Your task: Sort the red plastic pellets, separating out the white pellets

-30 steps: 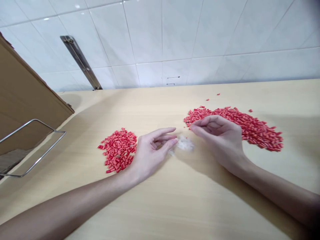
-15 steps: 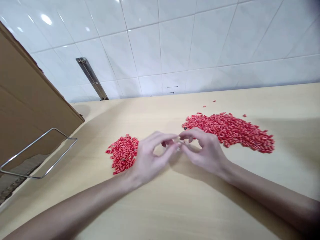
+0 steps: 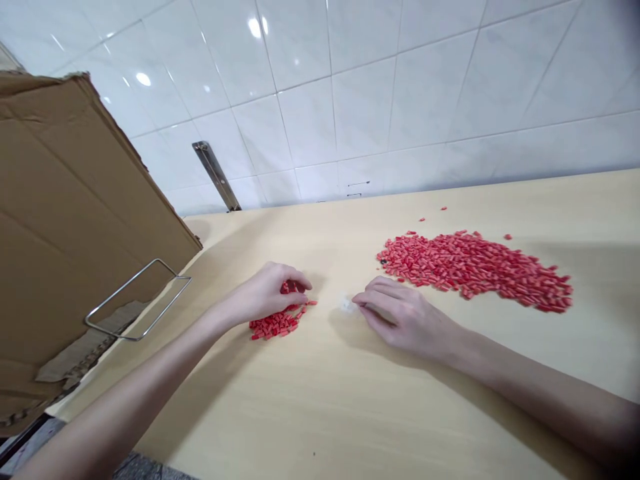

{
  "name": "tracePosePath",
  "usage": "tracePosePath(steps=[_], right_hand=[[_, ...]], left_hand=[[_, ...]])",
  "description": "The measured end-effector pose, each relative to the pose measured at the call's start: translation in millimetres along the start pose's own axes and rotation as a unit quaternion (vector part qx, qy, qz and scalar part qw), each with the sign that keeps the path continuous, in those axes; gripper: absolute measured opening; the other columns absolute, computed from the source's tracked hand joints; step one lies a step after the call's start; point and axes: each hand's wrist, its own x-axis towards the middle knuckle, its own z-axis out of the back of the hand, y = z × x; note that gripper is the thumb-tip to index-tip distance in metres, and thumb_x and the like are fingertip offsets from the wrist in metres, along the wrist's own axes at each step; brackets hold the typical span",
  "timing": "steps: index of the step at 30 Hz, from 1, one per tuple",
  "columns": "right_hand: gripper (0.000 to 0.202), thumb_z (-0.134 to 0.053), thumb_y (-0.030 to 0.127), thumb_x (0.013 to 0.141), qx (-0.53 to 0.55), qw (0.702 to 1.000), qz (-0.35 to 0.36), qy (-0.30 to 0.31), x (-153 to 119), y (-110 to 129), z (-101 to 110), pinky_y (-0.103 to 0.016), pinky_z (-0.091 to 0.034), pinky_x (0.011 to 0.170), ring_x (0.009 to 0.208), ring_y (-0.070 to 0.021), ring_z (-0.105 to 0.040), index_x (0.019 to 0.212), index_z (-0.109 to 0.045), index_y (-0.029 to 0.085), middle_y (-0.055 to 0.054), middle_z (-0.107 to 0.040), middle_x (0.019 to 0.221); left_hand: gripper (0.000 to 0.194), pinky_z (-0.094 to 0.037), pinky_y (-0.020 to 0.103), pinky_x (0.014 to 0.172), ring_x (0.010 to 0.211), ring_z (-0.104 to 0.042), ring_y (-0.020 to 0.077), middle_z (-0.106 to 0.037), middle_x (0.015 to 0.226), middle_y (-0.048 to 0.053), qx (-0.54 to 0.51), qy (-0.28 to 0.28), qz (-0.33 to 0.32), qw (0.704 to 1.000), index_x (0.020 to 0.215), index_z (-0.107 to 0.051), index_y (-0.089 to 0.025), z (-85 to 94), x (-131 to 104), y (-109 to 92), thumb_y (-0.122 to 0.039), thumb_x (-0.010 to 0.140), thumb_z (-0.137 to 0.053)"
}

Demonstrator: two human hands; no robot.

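My left hand (image 3: 265,292) curves over the smaller pile of short red tube-like pieces (image 3: 274,325), its thumb and fingers apart at the pile's right edge. Several of these pieces show between the fingers and just beyond the thumb; part of the pile is hidden under the hand. To the right, my right hand (image 3: 407,317) pinches a small whitish, see-through thing (image 3: 346,304) between thumb and fingertips, low over the table. It looks like thin clear plastic, but it is too blurred to name its kind.
A larger red pile (image 3: 475,267) spreads at the right, with a small black piece (image 3: 383,262) at its left end. A bent wire frame (image 3: 137,300) and a cardboard box (image 3: 90,200) stand left. A metal bracket (image 3: 216,175) leans by the tiled wall (image 3: 365,100).
My hands have parted. The left has moved left from the whitish thing to the smaller red pile, while the right keeps its pinch. The view has swung slightly left.
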Motion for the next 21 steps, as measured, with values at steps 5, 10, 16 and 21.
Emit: tracePosePath(steps=[5, 10, 16, 21], right_hand=[[0.021, -0.053, 0.005, 0.088, 0.033, 0.999, 0.004, -0.016, 2, 1, 2, -0.037, -0.054, 0.073, 0.081, -0.0215, -0.061, 0.102, -0.068, 0.011, -0.01, -0.068, 0.08], [0.022, -0.055, 0.005, 0.088, 0.055, 0.997, -0.002, -0.061, 5, 2, 5, -0.037, -0.055, 0.071, 0.08, -0.0207, -0.061, 0.101, -0.071, 0.011, -0.011, -0.068, 0.082], [0.018, -0.057, 0.003, 0.085, 0.047, 0.995, -0.025, -0.081, 3, -1, 5, -0.035, -0.056, 0.071, 0.082, -0.0205, -0.064, 0.09, -0.072, 0.011, -0.011, -0.07, 0.084], [0.015, -0.06, 0.005, 0.085, 0.052, 0.989, -0.057, -0.129, 3, -5, 4, -0.035, -0.057, 0.072, 0.078, -0.0195, -0.066, 0.089, -0.073, 0.012, -0.01, -0.072, 0.081]], left_hand=[[0.018, -0.046, 0.028, 0.074, 0.083, -0.064, 0.0189, -0.072, 0.091, 0.004, 0.023, 0.019, -0.031, 0.999, 0.09, -0.074, -0.021, -16.6, 1, -10, -0.032, 0.085, -0.06], [0.021, -0.045, 0.028, 0.072, 0.08, -0.063, 0.018, -0.071, 0.083, 0.003, 0.065, 0.024, -0.039, 0.997, 0.081, -0.071, -0.02, -18.5, 1, -8, -0.023, 0.088, -0.052], [0.022, -0.046, 0.03, 0.073, 0.084, -0.063, 0.0201, -0.071, 0.088, 0.005, 0.093, 0.0, 0.017, 0.996, 0.084, -0.068, -0.02, -5.0, -5, -3, -0.025, 0.09, -0.048], [0.02, -0.047, 0.03, 0.077, 0.088, -0.065, 0.0199, -0.072, 0.096, 0.004, 0.057, -0.048, 0.013, 0.997, 0.093, -0.068, -0.021, -5.7, -9, -16, -0.029, 0.09, -0.05]])
